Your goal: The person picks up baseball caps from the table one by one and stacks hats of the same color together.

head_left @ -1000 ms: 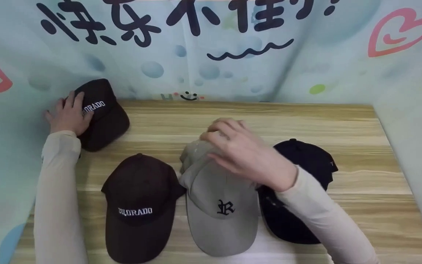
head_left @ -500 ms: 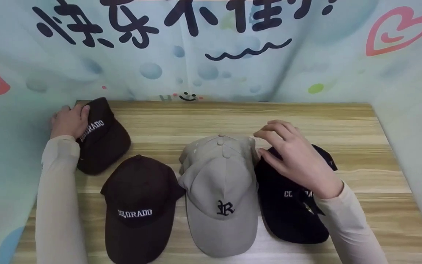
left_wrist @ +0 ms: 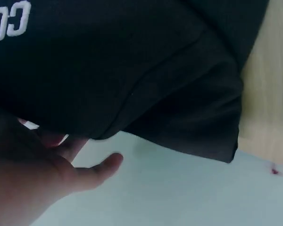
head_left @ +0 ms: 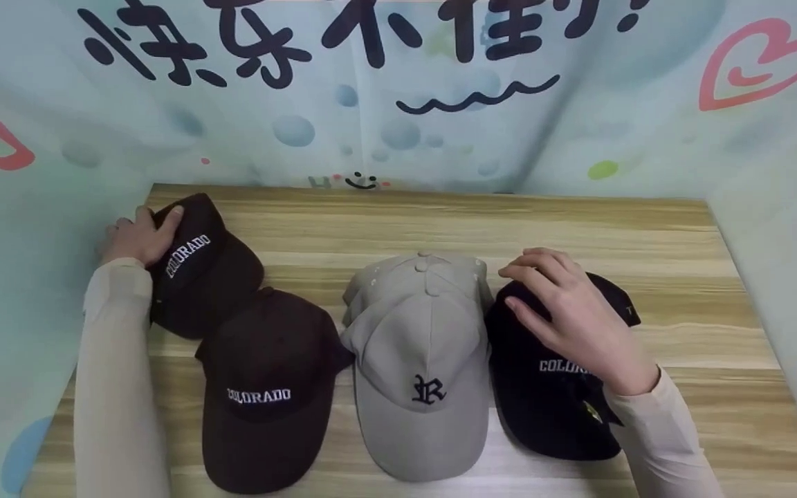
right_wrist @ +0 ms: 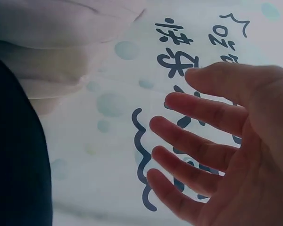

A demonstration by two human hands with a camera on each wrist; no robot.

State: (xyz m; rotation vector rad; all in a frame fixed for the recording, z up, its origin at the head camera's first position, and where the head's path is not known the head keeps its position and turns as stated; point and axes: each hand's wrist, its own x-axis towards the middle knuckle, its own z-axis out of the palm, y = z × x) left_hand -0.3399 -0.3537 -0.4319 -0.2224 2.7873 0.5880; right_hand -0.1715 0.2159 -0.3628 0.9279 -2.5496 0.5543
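Observation:
At the back left, my left hand [head_left: 134,234] holds a dark brown baseball cap [head_left: 198,283] by its left side. The thumb lies over the crown and the fingers are partly hidden behind it. In the left wrist view, one fingertip [left_wrist: 111,165] shows apart from the cap's edge. A second brown "COLORADO" cap [head_left: 267,373] stands in front, touching or overlapping the first. My right hand [head_left: 575,318], fingers spread and slightly bent, is over a black cap [head_left: 544,422], part of whose lettering it hides. The right wrist view shows nothing in its palm.
Between the brown and black caps lie grey caps [head_left: 419,346], nested front to back, the front one marked with a black R. All rest on a wood-grain table [head_left: 343,221]. A pale patterned cloth [head_left: 433,152] rises behind the table, with more cloth at both sides.
My left hand has brought the back brown cap down and towards me, up to the front brown cap. My right hand has left the grey caps and moved right, over the black cap.

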